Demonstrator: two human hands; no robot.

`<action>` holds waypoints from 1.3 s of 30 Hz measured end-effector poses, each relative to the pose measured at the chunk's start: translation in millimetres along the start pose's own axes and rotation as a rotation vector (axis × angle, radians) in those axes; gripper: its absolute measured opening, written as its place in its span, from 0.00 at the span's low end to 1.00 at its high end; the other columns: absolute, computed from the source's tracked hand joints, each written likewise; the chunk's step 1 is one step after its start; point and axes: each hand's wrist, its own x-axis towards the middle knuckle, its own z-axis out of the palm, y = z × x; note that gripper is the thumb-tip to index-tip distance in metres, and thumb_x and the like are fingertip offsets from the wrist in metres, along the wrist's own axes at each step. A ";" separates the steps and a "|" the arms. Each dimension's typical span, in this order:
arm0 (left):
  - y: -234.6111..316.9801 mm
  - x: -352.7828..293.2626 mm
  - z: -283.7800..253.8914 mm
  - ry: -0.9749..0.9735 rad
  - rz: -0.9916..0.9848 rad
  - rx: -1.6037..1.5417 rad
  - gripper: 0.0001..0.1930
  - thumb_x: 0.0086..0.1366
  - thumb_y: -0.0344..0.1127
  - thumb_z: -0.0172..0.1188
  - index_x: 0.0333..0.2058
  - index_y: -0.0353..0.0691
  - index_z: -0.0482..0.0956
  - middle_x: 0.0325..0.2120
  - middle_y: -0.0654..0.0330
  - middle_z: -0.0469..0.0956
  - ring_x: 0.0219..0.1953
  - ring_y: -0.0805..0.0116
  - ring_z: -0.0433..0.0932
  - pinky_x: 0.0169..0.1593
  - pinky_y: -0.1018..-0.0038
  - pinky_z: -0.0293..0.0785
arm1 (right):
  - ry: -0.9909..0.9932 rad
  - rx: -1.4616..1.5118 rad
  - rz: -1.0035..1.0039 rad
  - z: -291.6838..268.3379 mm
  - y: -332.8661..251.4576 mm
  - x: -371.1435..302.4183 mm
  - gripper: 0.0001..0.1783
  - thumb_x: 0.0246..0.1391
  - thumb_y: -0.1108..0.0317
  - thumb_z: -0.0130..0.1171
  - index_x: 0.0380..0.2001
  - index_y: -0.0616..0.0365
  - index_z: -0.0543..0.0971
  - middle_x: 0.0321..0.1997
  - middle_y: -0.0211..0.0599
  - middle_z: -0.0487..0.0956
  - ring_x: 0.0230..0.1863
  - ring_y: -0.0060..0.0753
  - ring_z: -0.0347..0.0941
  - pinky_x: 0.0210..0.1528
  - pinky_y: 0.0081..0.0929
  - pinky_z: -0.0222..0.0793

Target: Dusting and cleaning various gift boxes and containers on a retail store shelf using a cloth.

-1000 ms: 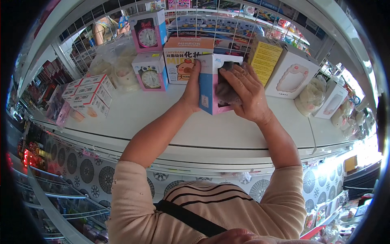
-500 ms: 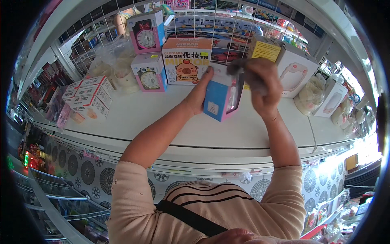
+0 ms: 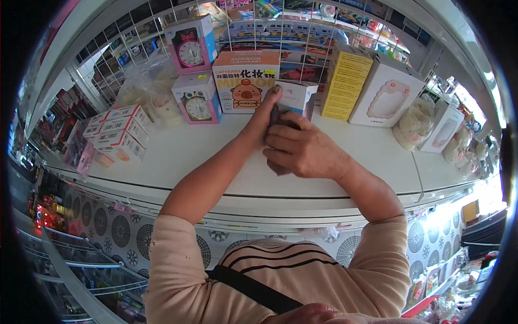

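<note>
A white, blue and pink box (image 3: 295, 93) stands in front of me, held in my left hand (image 3: 261, 120) with the thumb up along its near edge. Closed around a dark grey cloth (image 3: 276, 114), my right hand (image 3: 302, 147) presses it to the near side of the box. Both hands and the cloth hide most of the box. Just left of it is an orange and white mirror box (image 3: 247, 81). Beyond that, two similar boxes with window-fronted clocks, a pink one (image 3: 190, 46) on top of a white one (image 3: 197, 100), are stacked.
Right of my hands stand a yellow box (image 3: 345, 83), a white mirror box (image 3: 386, 97) and a bagged round item (image 3: 414, 125). Small red-and-white cartons (image 3: 116, 135) sit at the left on the white shelf (image 3: 216, 162). A wire grid (image 3: 307, 32) rises behind.
My right hand has come down and left with the cloth, from above the box's right side to its near face. The box has turned and moved slightly back.
</note>
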 end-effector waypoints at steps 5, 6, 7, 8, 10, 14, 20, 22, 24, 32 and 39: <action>-6.2 -0.3 -5.4 -0.077 0.067 0.054 0.29 0.66 0.60 0.41 0.53 0.43 0.66 0.45 0.56 0.73 0.45 0.66 0.75 0.48 0.70 0.75 | 0.133 -0.138 0.081 -25.5 16.2 5.9 0.16 0.33 0.70 0.64 0.33 0.54 0.78 0.40 0.32 0.77 0.47 0.35 0.72 0.54 0.40 0.63; -3.1 -6.6 4.9 -0.112 0.022 0.017 0.28 0.67 0.59 0.40 0.54 0.44 0.65 0.47 0.57 0.72 0.47 0.66 0.74 0.49 0.69 0.75 | 0.182 -0.158 0.162 -29.5 19.2 3.8 0.16 0.34 0.69 0.64 0.33 0.53 0.78 0.40 0.31 0.76 0.48 0.34 0.71 0.54 0.40 0.63; -1.5 -9.8 11.0 -0.148 -0.022 -0.021 0.28 0.67 0.58 0.39 0.55 0.44 0.63 0.48 0.57 0.71 0.49 0.66 0.73 0.51 0.69 0.74 | 0.231 -0.178 0.242 -32.7 23.3 1.6 0.16 0.36 0.67 0.64 0.34 0.53 0.78 0.41 0.31 0.76 0.49 0.32 0.71 0.55 0.40 0.62; -3.1 -7.9 10.1 -0.150 -0.021 -0.022 0.28 0.67 0.58 0.39 0.55 0.44 0.63 0.48 0.57 0.71 0.49 0.66 0.73 0.51 0.69 0.74 | 0.285 -0.129 0.230 -31.4 32.4 -2.1 0.18 0.36 0.68 0.65 0.37 0.53 0.78 0.43 0.31 0.75 0.48 0.36 0.71 0.52 0.39 0.65; -5.4 -5.0 8.3 -0.116 0.001 0.059 0.29 0.67 0.59 0.38 0.58 0.44 0.60 0.50 0.56 0.70 0.50 0.65 0.73 0.53 0.68 0.73 | 0.354 -0.061 0.268 -29.6 39.4 -6.8 0.19 0.37 0.68 0.65 0.37 0.53 0.78 0.43 0.32 0.75 0.47 0.38 0.71 0.49 0.38 0.66; -2.1 -4.6 6.6 -0.161 0.043 0.054 0.30 0.67 0.60 0.38 0.59 0.44 0.59 0.50 0.57 0.70 0.51 0.65 0.73 0.54 0.68 0.72 | 0.463 -0.008 0.391 -24.6 45.3 -14.3 0.22 0.35 0.70 0.65 0.40 0.53 0.77 0.42 0.36 0.74 0.44 0.44 0.71 0.45 0.37 0.69; -6.3 -2.6 5.2 -0.164 0.116 -0.152 0.28 0.68 0.58 0.39 0.55 0.42 0.64 0.46 0.57 0.73 0.47 0.68 0.74 0.50 0.72 0.74 | 0.348 -0.049 0.294 -21.4 36.6 -10.3 0.26 0.31 0.70 0.64 0.42 0.51 0.76 0.42 0.37 0.71 0.41 0.43 0.72 0.40 0.34 0.70; -8.0 2.7 -6.7 -0.099 0.117 -0.077 0.26 0.68 0.54 0.41 0.56 0.42 0.63 0.47 0.58 0.72 0.48 0.69 0.73 0.51 0.72 0.72 | 0.281 -0.057 0.296 -16.8 35.9 -9.7 0.24 0.30 0.69 0.65 0.39 0.51 0.77 0.38 0.35 0.72 0.37 0.41 0.72 0.38 0.34 0.71; -9.7 3.7 -9.6 -0.047 0.194 0.011 0.25 0.69 0.53 0.43 0.56 0.41 0.63 0.46 0.58 0.72 0.48 0.71 0.71 0.52 0.74 0.69 | 0.270 -0.023 0.264 -17.5 36.5 -10.2 0.22 0.30 0.68 0.65 0.37 0.51 0.77 0.37 0.34 0.72 0.36 0.40 0.72 0.37 0.34 0.71; 5.1 -5.0 5.5 0.064 0.733 0.825 0.25 0.70 0.49 0.41 0.56 0.37 0.63 0.44 0.61 0.68 0.47 0.76 0.64 0.54 0.79 0.58 | 0.048 0.262 0.122 -9.7 19.0 -9.9 0.07 0.33 0.68 0.65 0.18 0.54 0.76 0.27 0.31 0.73 0.29 0.36 0.74 0.30 0.33 0.71; 17.2 -5.4 -7.3 -0.213 0.842 0.897 0.35 0.63 0.58 0.50 0.59 0.38 0.57 0.47 0.57 0.64 0.49 0.67 0.63 0.56 0.70 0.58 | -0.166 0.475 0.188 -4.0 6.0 -8.3 0.03 0.35 0.71 0.59 0.17 0.56 0.76 0.23 0.35 0.75 0.26 0.41 0.74 0.29 0.37 0.71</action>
